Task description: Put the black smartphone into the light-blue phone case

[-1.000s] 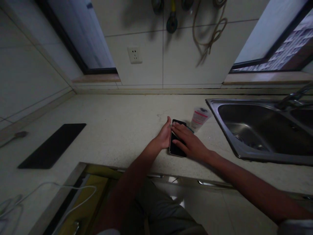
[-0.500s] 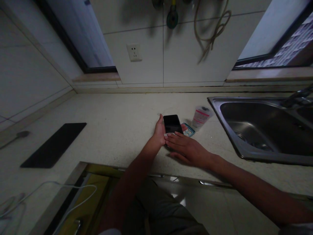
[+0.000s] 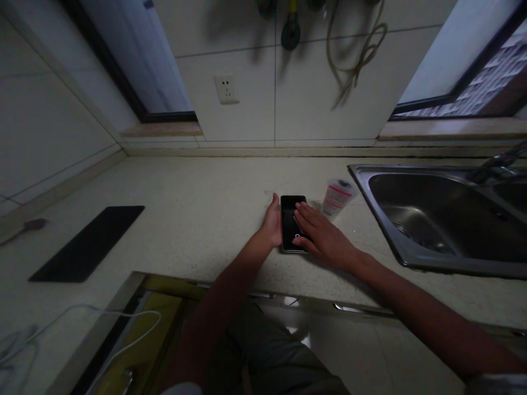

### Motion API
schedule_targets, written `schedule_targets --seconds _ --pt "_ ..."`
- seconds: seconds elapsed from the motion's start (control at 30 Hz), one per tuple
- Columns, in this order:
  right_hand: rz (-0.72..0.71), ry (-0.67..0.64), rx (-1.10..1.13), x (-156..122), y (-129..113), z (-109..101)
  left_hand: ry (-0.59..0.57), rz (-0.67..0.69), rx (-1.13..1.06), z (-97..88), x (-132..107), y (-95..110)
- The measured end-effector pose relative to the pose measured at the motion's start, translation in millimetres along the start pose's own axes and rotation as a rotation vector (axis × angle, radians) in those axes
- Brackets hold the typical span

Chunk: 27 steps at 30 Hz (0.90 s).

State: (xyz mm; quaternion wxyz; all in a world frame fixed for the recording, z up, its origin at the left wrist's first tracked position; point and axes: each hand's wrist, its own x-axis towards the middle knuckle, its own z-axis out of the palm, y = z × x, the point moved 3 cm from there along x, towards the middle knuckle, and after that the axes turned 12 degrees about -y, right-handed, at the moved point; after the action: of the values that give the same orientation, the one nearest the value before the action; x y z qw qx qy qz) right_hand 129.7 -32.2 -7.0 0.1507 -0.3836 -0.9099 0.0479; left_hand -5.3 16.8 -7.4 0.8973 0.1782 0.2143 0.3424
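Note:
A black smartphone (image 3: 287, 225) lies face up in my left hand (image 3: 272, 224), just above or on the counter. The left thumb runs along the phone's left edge; the other fingers are hidden beneath it. My right hand (image 3: 323, 233) lies flat across the right part of the screen, its fingers stretched out and close together. A thin pale edge shows by its fingertips; I cannot make out what it is. Just behind the right hand, a clear plastic cup (image 3: 338, 196) with pink stripes is tilted on the counter.
A steel sink (image 3: 415, 219) with a tap (image 3: 498, 164) is at the right. On the left side of the pale counter (image 3: 197, 219) are a flat black board (image 3: 88, 244) and a white cable (image 3: 119, 314). A wall socket (image 3: 226, 90) is at the back.
My right hand has slid from the phone's lower end up and right over its screen. The phone's lower end now shows. A blue-edged flat item beside the cup is now hidden.

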Motion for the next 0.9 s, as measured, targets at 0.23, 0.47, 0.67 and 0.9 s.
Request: schedule_targets --seconds 0.23,0.47,0.67,0.9 --pt "0.072 0.028 0.065 0 13 2 -0.193 -0.182 0.075 -0.2 2 -17" --pt "-0.066 -0.015 0.045 1 -5 7 -0.184 -0.058 0.111 -0.5 4 -23" --pt "-0.147 -0.052 0.025 -1 -14 6 -0.145 -0.035 0.027 1.4 2 -18" --pt "-0.291 -0.119 -0.007 -2 -28 4 -0.037 0.083 -0.131 5.9 -1 -3"
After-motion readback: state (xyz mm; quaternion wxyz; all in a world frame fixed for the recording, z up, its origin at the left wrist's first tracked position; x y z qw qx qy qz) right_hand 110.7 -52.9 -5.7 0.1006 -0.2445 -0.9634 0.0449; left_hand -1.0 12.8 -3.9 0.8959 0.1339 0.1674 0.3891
